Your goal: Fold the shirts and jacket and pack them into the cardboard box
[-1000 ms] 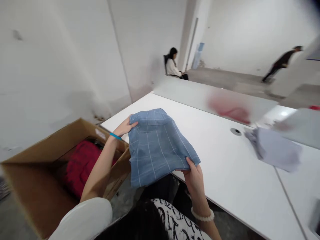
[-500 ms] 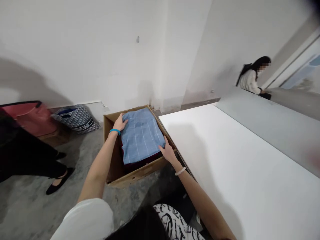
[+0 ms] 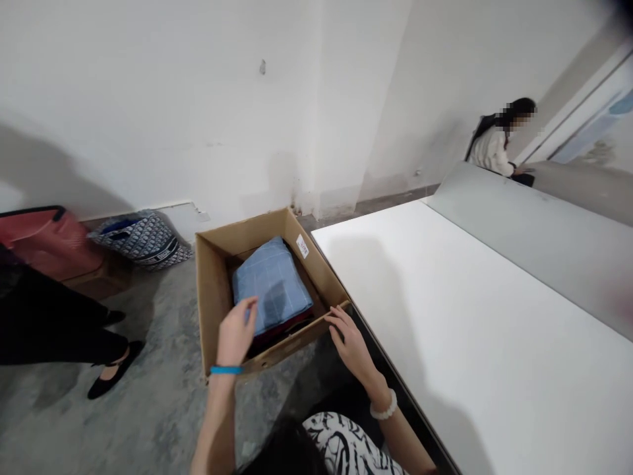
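A folded blue cloth (image 3: 271, 280) with thin white lines lies inside an open cardboard box (image 3: 210, 297), on top of dark red fabric (image 3: 281, 328). Over the box's near left part is my left hand (image 3: 237, 330), fingers partly bent and apart, holding nothing; a blue band circles that wrist. My right hand (image 3: 350, 336) is at the near right corner of the box, its fingers spread by the rim, with nothing in them. Whether those fingertips touch the cardboard I cannot tell. A white label (image 3: 302, 245) shows on the inner right wall.
Right of the box stands a white table (image 3: 484, 330) with a grey panel (image 3: 534, 231) along its far side. By the wall at left are a pink bag (image 3: 39, 241) and a patterned bag (image 3: 141, 241). One person (image 3: 62, 316) stands left; another person (image 3: 492, 145) sits far right.
Both hands have let go of the blue cloth and drawn back toward me. The cloth now sits lower in the box, and the box's inner walls show more.
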